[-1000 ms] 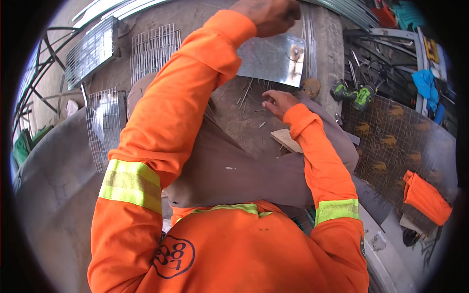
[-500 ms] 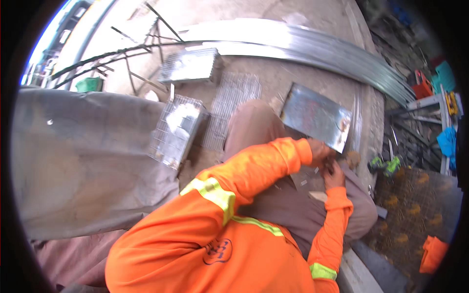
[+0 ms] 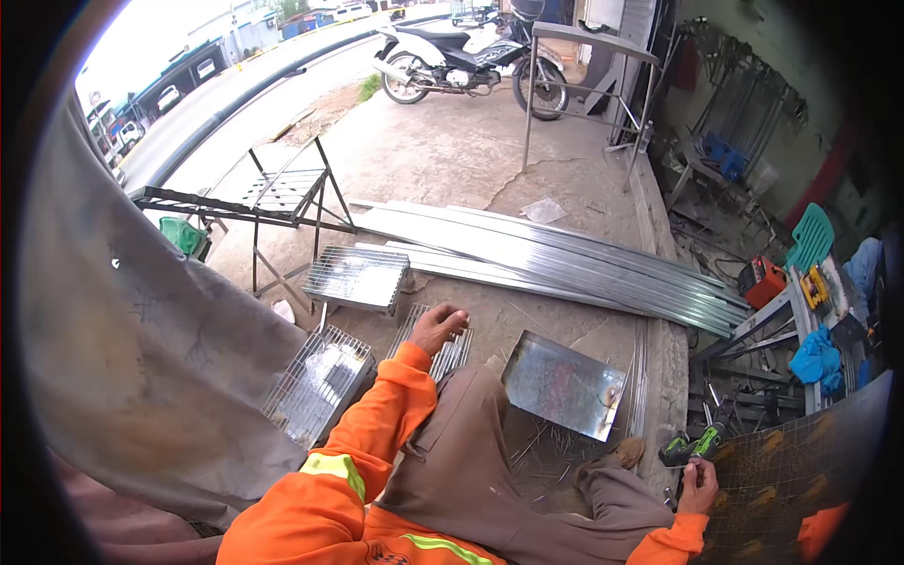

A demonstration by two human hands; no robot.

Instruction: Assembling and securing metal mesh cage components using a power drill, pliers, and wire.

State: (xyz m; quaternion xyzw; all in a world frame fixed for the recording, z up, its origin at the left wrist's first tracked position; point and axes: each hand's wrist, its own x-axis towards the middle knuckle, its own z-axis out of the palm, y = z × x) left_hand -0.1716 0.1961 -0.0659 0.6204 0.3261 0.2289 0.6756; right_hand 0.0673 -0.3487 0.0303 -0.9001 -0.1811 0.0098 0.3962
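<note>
Beside the left hand (image 3: 439, 329), whose fingers curl loosely, lies a wire grid (image 3: 457, 356); near the drill (image 3: 708, 439), the right hand (image 3: 698, 487) looks pinched. What either holds is unclear; hasty reaching risks wire scratches.

Orange sleeve (image 3: 372, 424), yellow-green band (image 3: 341, 468); silvery grid-patterned rack (image 3: 456, 360); green-black drill (image 3: 708, 440); brown trousers (image 3: 471, 461).

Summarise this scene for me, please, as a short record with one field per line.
Left hand: over wire mesh, fingers curled; contact unclear
Right hand: near green-and-black power tool; grip unclear
On the ground: metal sheet, thin rods by its near edge
Farther off: long metal strips, motorcycle
</note>
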